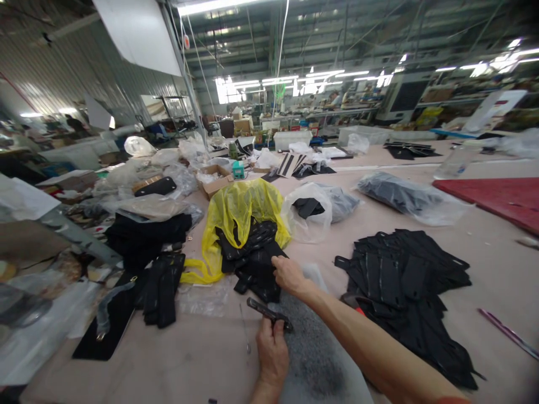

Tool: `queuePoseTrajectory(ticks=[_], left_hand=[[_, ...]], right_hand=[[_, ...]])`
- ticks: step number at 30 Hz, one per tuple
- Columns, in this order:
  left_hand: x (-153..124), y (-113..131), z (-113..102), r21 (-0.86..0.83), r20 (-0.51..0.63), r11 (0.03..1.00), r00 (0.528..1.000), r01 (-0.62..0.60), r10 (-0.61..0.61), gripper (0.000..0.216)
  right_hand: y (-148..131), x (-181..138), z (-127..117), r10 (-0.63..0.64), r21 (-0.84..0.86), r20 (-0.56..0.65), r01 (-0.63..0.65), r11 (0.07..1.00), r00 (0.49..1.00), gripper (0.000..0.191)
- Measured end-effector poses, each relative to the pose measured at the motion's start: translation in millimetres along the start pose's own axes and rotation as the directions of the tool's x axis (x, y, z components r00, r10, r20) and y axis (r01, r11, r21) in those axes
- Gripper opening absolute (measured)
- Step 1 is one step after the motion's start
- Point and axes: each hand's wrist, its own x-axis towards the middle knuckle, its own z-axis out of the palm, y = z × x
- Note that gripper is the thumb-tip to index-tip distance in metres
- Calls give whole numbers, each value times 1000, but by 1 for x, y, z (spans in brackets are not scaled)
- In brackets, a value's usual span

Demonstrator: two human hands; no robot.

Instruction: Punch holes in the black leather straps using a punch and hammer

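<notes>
My left hand is closed around a thin dark strip-like piece, held just above a grey foam pad. My right hand reaches forward, fingers curled down onto a heap of black pieces spilling out of a yellow plastic bag. Whether the right fingers grip a piece is hidden by the hand itself.
A large pile of black flat pieces lies to the right. Clear bags with black material sit further back. Black fabric and straps lie at left, a red board at far right, a thin metal tool near my left hand.
</notes>
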Motion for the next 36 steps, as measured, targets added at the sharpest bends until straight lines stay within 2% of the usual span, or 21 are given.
queuePoseTrajectory(ticks=[3,6,9,12,14,18,22,24,27,29,31,33,36], left_hand=[[0,1,-1,19,-9,1000,1000,1,-1,32],[1,2,-3,30,-10,999,1000,15,-15,33],[2,2,-3,28,-2,999,999,37,-37,33],[4,0,-4,40,-11,997,998,64,-63,32],[5,-1,-4,62,-17,996,998,63,-62,31],[6,-1,-5,108,-25,994,1000,16,-13,32],[3,1,-5,77,-46,997,999,21,-18,33],[3,3,-8,66,-92,995,993,81,-75,36],[9,9,-17,109,-237,983,964,148,-119,38],[17,13,-25,140,-279,981,956,132,-88,37],[23,15,-31,110,-218,989,973,102,-76,35],[23,16,-31,32,-149,992,982,120,-114,34],[16,15,-26,-36,-187,979,961,199,-203,35]], right_hand=[[16,-20,-18,-56,62,-31,58,996,998,11],[41,-55,-41,-77,112,-100,88,990,992,18],[63,-93,-48,-136,291,-230,201,935,964,19],[75,-117,-25,-187,493,-344,347,798,920,20],[77,-122,-1,-191,532,-352,364,764,916,27],[80,-121,35,-175,535,-362,358,766,916,33],[81,-125,43,-261,492,-334,404,771,906,34],[74,-126,45,-351,450,-286,449,772,891,31],[55,-119,52,-450,376,-203,494,784,870,22],[42,-112,55,-433,333,-179,468,818,884,17],[33,-110,55,-359,309,-179,399,863,916,14],[27,-117,51,-254,296,-193,303,906,948,16],[17,-150,44,-26,378,-190,97,921,982,22]])
